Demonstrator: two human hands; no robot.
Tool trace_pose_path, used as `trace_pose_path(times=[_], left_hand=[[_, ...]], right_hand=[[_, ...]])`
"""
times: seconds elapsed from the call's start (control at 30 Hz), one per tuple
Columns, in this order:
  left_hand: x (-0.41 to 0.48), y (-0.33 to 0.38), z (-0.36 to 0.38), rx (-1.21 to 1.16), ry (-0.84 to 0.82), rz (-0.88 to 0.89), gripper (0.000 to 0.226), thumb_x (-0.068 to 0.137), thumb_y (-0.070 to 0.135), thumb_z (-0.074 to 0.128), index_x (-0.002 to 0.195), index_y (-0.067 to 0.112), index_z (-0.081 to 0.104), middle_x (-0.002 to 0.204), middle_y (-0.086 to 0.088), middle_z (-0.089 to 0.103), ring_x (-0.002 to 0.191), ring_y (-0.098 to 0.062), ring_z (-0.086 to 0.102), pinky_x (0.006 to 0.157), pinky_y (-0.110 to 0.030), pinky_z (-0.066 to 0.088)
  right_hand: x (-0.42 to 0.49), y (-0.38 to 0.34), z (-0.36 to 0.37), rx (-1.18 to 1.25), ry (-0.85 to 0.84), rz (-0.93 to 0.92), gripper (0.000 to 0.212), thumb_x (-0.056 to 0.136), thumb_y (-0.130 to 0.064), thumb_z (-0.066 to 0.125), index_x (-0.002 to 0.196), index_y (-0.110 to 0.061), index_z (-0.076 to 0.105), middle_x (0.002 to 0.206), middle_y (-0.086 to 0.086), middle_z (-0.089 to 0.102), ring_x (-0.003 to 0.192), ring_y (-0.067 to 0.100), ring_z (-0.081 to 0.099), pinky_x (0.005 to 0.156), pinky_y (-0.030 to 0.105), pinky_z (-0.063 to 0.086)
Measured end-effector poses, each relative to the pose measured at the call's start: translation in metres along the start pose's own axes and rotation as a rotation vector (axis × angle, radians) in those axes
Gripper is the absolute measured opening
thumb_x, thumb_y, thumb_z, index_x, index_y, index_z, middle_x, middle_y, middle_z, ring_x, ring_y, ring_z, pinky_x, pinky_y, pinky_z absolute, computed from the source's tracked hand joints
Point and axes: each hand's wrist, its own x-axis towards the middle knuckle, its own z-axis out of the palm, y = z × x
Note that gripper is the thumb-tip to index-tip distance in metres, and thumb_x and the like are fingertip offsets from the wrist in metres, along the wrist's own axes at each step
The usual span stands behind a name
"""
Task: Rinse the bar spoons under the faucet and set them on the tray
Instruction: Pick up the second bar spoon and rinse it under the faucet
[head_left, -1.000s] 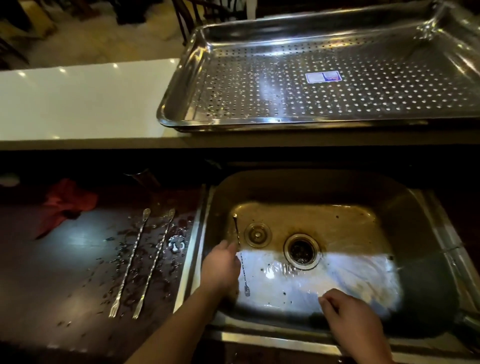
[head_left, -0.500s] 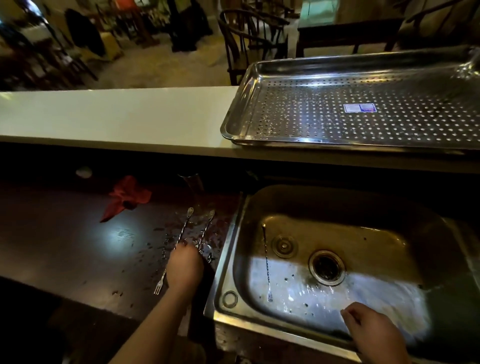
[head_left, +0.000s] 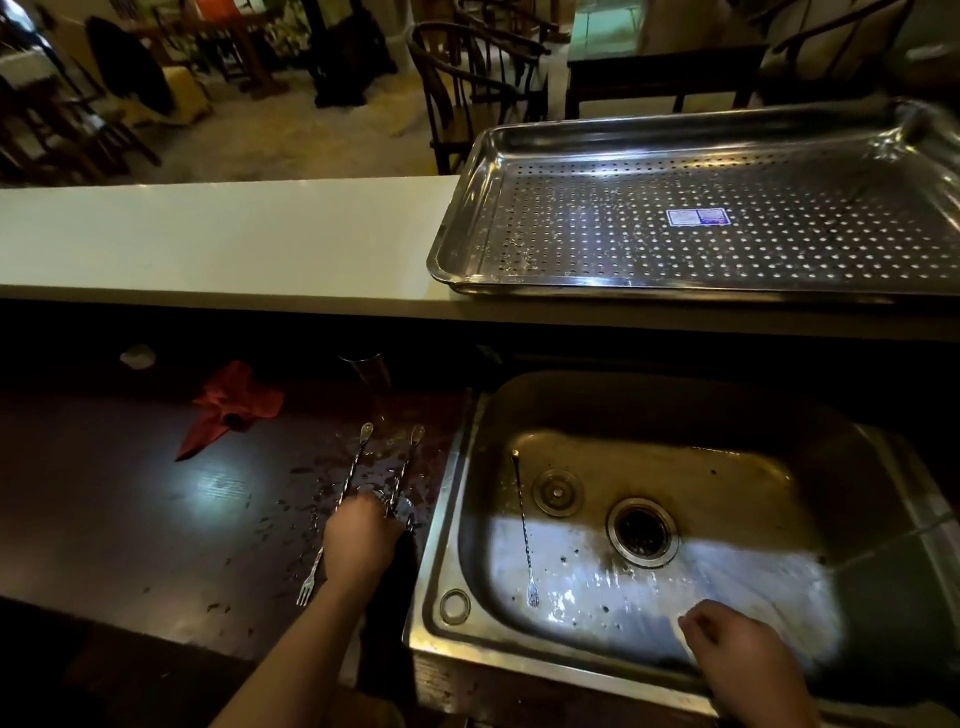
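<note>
Gleaming twisted-steel bar spoons (head_left: 358, 470), perforated tray (head_left: 571, 244)

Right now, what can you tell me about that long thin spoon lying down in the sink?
The bar spoon in the sink is a slim, shiny metal rod with a twisted stem. Its small rounded end points toward the sink's back wall, and a little fork end lies toward the front, near the wet, brightly lit part of the sink floor. It lies flat, left of the drain and the round stopper, touching neither. No hand touches it.
</note>
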Motion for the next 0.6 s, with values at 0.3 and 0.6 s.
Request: trace_pose_path(times=[0.3, 0.6], left_hand=[[-0.055, 0.058, 0.0, -0.507, 0.076, 0.156, 0.018, 0.07, 0.0, 0.07, 0.083, 0.012, 0.069, 0.076, -0.002, 0.062, 0.07, -0.02, 0.058, 0.065, -0.033, 0.045], [-0.118, 0.14, 0.025, -0.58, -0.121, 0.509, 0.018, 0.078, 0.008, 0.074, 0.087, 0.023, 0.075, 0.072, 0.007, 0.054, 0.066, -0.005, 0.056, 0.065, -0.02, 0.044]], right_hand=[[-0.001, 0.0, 0.002, -0.069, 0.043, -0.056, 0.021, 0.091, -0.041, 0.057, 0.08, -0.024, 0.064, 0.075, -0.001, 0.07, 0.073, 0.013, 0.063, 0.067, 0.033, 0.051], [-0.001, 0.0, -0.018, 0.62, 0.014, 0.035, 0.021, 0.096, -0.026, 0.06, 0.091, -0.011, 0.075, 0.077, 0.001, 0.077, 0.069, 0.013, 0.069, 0.067, 0.036, 0.058]])
